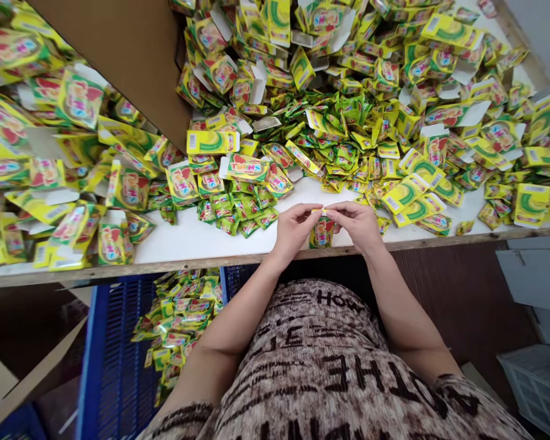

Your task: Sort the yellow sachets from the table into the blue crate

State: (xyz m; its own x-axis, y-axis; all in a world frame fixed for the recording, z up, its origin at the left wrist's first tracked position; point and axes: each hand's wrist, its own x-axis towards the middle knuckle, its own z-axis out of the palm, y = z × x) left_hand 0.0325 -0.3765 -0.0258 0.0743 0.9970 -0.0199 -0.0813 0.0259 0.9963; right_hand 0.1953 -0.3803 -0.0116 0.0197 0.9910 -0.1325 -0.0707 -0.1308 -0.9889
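At the table's front edge, a small yellow-green candy box (321, 233) with red fruit pictures stands between my two hands. My left hand (297, 225) pinches the box's top edge from the left, thumb and fingertips together. From the right, my right hand (355, 223) pinches the same top edge, its fingertips almost meeting the left ones. Just left of my left hand lies a group of small green sachets (242, 211). Several yellow boxes (410, 198) lie beyond my right hand.
A large heap of boxes (330, 24) and sachets covers the back of the white table (178, 235). A brown cardboard panel (119, 55) stands at the left. Below the table, a blue crate (112, 354) holds more packets. A pale plastic basket (538, 379) sits lower right.
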